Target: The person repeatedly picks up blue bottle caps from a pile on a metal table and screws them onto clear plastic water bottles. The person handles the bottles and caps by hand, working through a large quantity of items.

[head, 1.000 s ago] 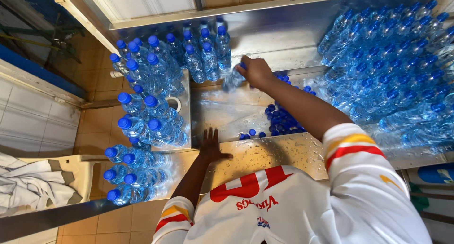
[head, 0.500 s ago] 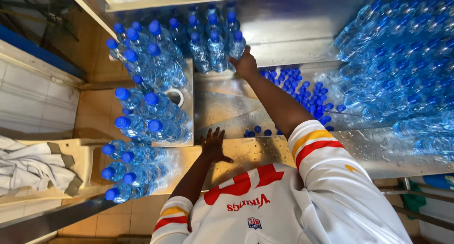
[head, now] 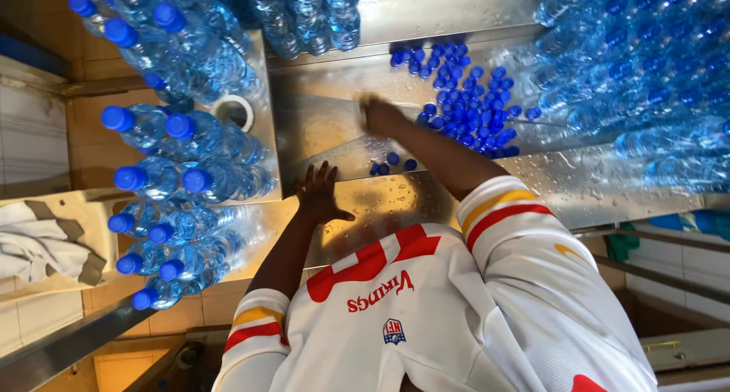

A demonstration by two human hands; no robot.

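Dozens of loose blue bottle caps (head: 464, 95) lie heaped on the wet steel counter (head: 578, 187), at about 1 o'clock from the middle of the view. The right hand (head: 380, 114) is at the heap's 9 o'clock edge, just beside the nearest caps, knuckles up and arm stretched out over the metal. It is blurred, so I cannot tell how far its fingers are curled or whether they have hold of anything. A few stray caps (head: 391, 164) sit apart from the heap, at 6 o'clock from that hand.

The left hand (head: 319, 194) lies lower, at 7 o'clock from the right one and well short of the caps. It is flat on the counter with fingers spread wide, holding nothing.

At 9 o'clock from the hands, capped water bottles (head: 190, 145) with blue tops are packed close together on the counter's left part. A white ring-shaped thing (head: 232, 111) rests among them. More bottles (head: 304, 12) stand at 12 o'clock along the far edge. At 2 o'clock a big stack of bottles (head: 639, 73) lies on its side, touching the counter.

Nearest the camera, at 6 o'clock, is the person's white jersey (head: 426, 323) with red and yellow stripes on the sleeves. A pale crumpled cloth (head: 38, 240) lies on a ledge at the far left, at 8 o'clock.
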